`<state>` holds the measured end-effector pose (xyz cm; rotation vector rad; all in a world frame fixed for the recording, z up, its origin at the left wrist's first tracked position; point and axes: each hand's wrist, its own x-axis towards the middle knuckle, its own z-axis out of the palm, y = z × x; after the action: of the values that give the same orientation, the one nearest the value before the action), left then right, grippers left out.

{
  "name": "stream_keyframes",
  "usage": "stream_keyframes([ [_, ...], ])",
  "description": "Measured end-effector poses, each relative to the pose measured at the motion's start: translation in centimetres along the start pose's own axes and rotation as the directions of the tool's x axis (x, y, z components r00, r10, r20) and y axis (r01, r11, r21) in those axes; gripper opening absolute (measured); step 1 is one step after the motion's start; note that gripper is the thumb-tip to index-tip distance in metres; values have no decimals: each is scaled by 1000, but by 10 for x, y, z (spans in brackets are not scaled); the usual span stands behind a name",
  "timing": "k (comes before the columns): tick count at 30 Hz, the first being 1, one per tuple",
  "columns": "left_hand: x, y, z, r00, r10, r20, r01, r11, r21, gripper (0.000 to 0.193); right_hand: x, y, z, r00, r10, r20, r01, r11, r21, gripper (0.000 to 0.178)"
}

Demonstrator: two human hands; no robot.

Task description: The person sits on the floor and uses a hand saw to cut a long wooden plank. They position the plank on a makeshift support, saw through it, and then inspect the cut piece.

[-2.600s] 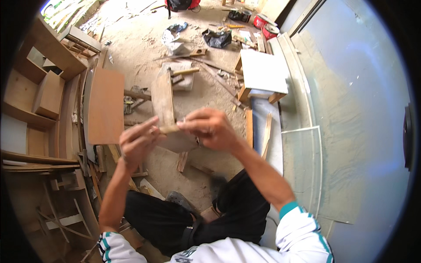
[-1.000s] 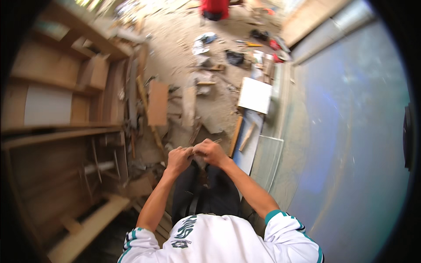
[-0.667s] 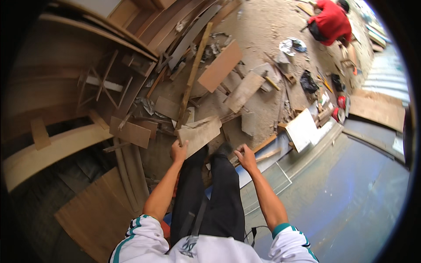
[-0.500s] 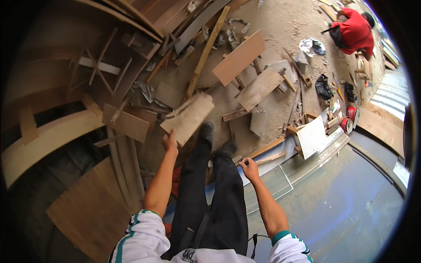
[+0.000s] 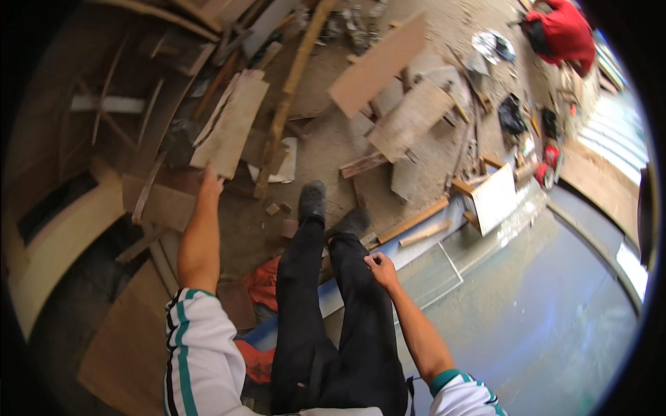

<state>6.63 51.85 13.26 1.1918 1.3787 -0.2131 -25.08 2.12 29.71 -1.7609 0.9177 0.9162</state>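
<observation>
My left hand (image 5: 211, 182) grips the lower end of a pale plywood board (image 5: 234, 128) with a ragged, splintered edge along its left side. The board is held out to the left, over other scrap wood. Near my right leg, my right hand (image 5: 379, 267) has its fingers curled together. Whether anything small is between them cannot be made out. Just past that hand lie narrow wooden strips (image 5: 424, 234) beside a blue edge.
A reddish board (image 5: 380, 64) and a dusty plank (image 5: 411, 119) lie ahead among debris. A long beam (image 5: 295, 90) slants past my feet. A white panel (image 5: 494, 200) stands at right. A person in red (image 5: 565, 31) crouches at far right.
My left hand has carried the plywood board to the left and turned it more upright in view. My right hand has drawn back slightly toward my leg. My view has shifted.
</observation>
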Motion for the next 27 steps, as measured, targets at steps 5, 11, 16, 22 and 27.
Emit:
stream_keyframes([
  [5,-60,20,28,993,92,-70,-74,971,227,72,-14,-8,-28,987,-35,-160,46,997,66,28],
  [11,-160,-45,56,865,419,276,-470,486,736,47,-8,-68,-108,951,0,-308,66,976,205,29],
  [16,-338,-112,155,821,81,565,-438,725,532,22,14,-98,-203,915,33,-403,217,800,559,22],
  [22,-498,-188,330,689,-129,714,-534,576,619,30,66,-61,-360,872,121,-474,364,485,795,20],
  [27,-543,-269,494,636,-165,754,-600,509,618,34,149,31,-454,844,304,-442,350,313,883,24],
])
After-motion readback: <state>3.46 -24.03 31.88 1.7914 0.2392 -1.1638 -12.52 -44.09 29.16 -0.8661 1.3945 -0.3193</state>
